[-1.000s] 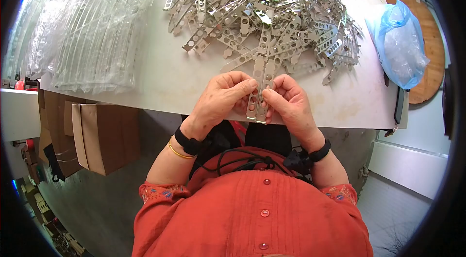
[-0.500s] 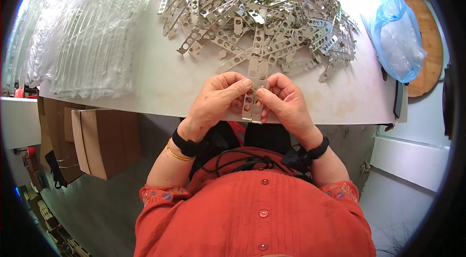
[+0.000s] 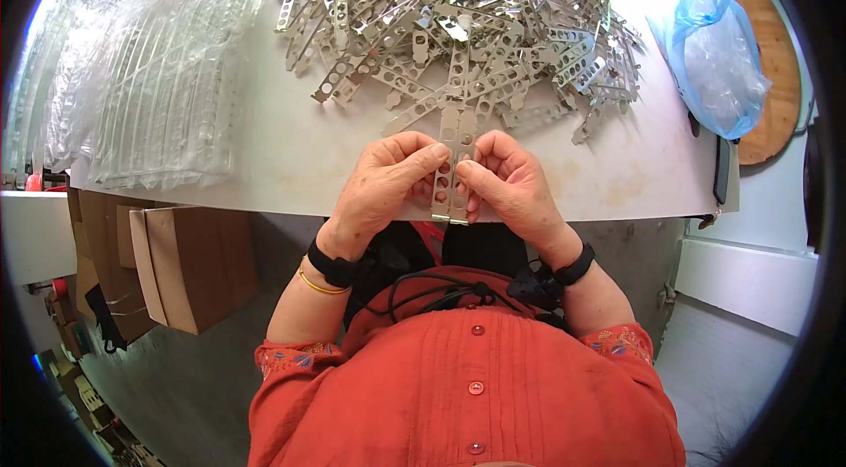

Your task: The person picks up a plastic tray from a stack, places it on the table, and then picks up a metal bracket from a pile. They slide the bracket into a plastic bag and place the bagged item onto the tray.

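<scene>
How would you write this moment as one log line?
left hand, right hand: pinching two side-by-side metal strips | metal pile: on table, beyond hands

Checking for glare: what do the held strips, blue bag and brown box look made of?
Held strips: probably metal, silvery, satin to shiny; bright glints at the lower ends.
Blue bag: likely thin plastic film, glossy, translucent; crinkled folds.
Brown box: looks like cardboard, matte; flat panels, straight edges.

Two flat silver metal strips — the left one [image 3: 442, 178] and the right one [image 3: 457, 189] — stand side by side, long edges close together. Round holes run down each; a short bent lip ends each near the body. They slant slightly, far ends toward the heaped pieces [image 3: 493, 35], pinched by bare fingers [image 3: 424, 165].
</scene>
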